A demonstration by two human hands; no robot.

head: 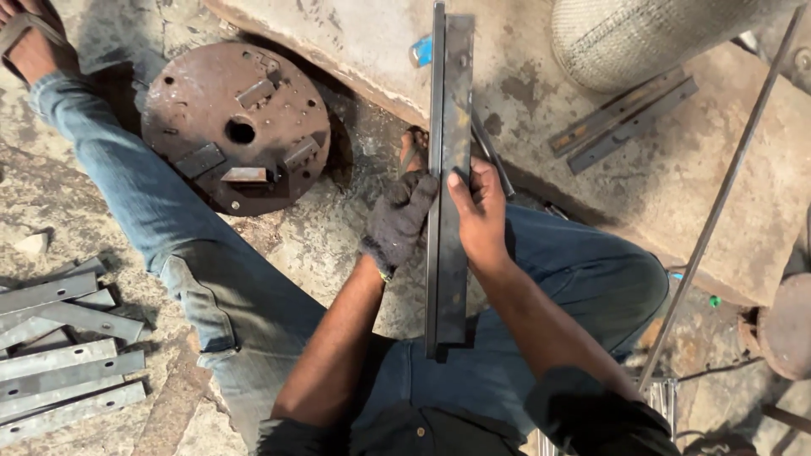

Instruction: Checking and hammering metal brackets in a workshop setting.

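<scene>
Steel angle bar (448, 181) pointing away, both hands apparently gripping

Soft, even daylight fills the view, brightest along the upper middle and upper right of the frame, where the pale concrete slab (608, 127) looks slightly washed out. Shadows are gentle: a dark band lies under the slab's edge, and the round rusty plate (236, 127) casts a soft shadow to its right. The long steel bar (448, 177) shows a dull sheen without harsh glare. Focus is sharp at centre; the lower corners are dimmer, and the thin rod (718, 203) at right bends a little.
</scene>
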